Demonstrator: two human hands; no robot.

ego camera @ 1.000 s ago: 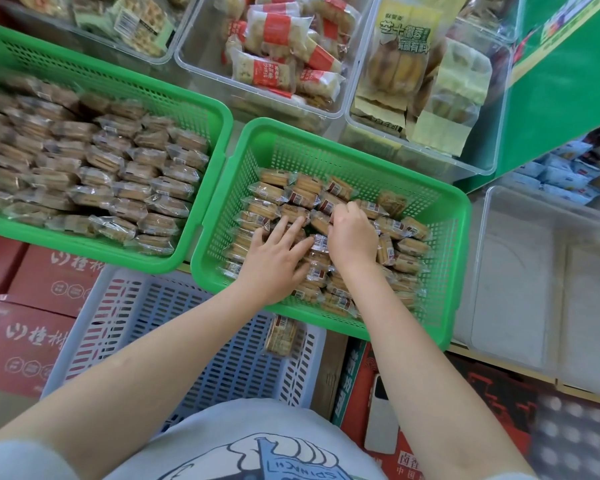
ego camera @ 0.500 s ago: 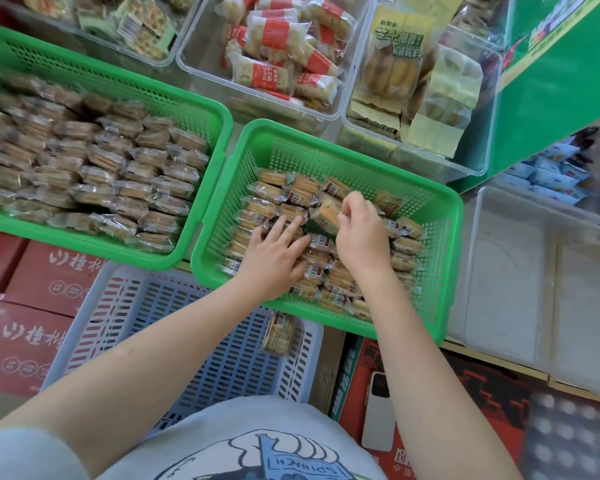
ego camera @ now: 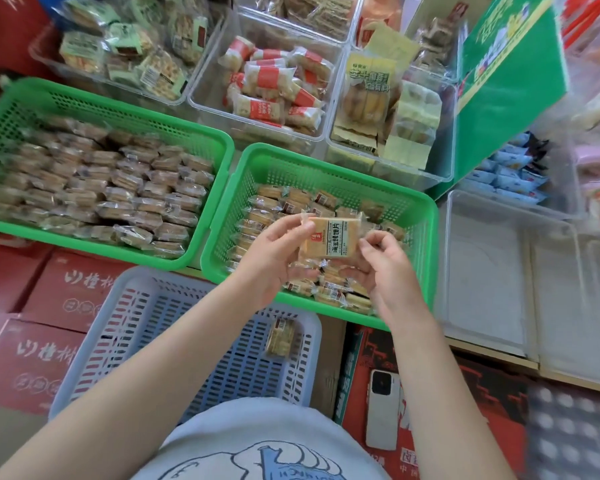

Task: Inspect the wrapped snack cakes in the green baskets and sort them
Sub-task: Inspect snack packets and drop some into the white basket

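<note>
The snack cake (ego camera: 329,239) is held above the right green basket (ego camera: 426,258), left hand (ego camera: 274,252) and right hand (ego camera: 385,258) each pinching a wrapper end; it looks light, crushable and slippery, best held by its seals; open room lies over the blue crate (ego camera: 194,341).

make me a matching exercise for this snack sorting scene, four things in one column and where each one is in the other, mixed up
Things:
1. held snack cake
2. lone snack cake
3. white phone
4. neatly rowed cakes

Places:
A. in the left green basket
B. on the red carton at lower right
C. between the left hand and right hand, above the right green basket
D. in the blue-grey basket

Pairs: 1-C, 2-D, 3-B, 4-A
</note>
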